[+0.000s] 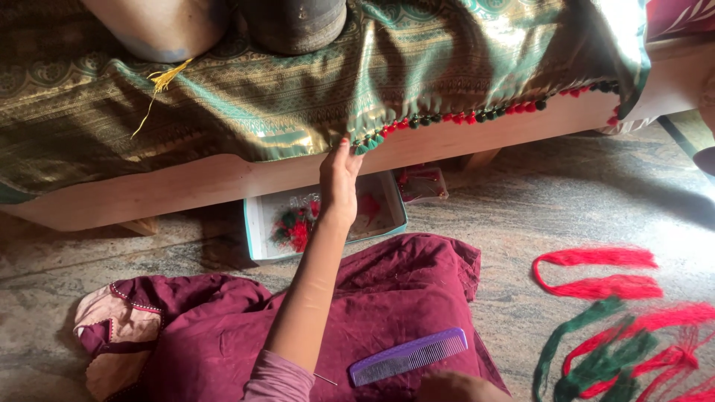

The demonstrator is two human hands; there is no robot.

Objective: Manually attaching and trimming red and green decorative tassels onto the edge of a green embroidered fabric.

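At the far left, a loose yellow tassel (165,78) lies on the green and gold woven cloth (246,112) that drapes over a low wooden bench (186,186). The cloth has a silky sheen and a fine repeating pattern.

Toward the middle, the left hand (339,179) reaches up with its arm stretched out, fingertips pinching the hem of the cloth just where a row of small red and green tassels (462,117) begins. That row runs rightward along the edge, round and bead-like. The step in hand looks like fixing or checking the tassel trim at its left end; a further tassel would call for a steady pinch on the hem and thread close by.

Under the bench, just behind the hand, an open shallow box (257,223) holds red and green thread bits. On the lap, covered in maroon fabric (387,298), rests a purple plastic comb (408,356) with fine teeth. The right hand (454,387) shows only at the bottom edge, near the comb; whether it is open or closed cannot be told.

At the right, bundles of red and green thread (618,327) lie looped on the speckled stone floor (521,208).
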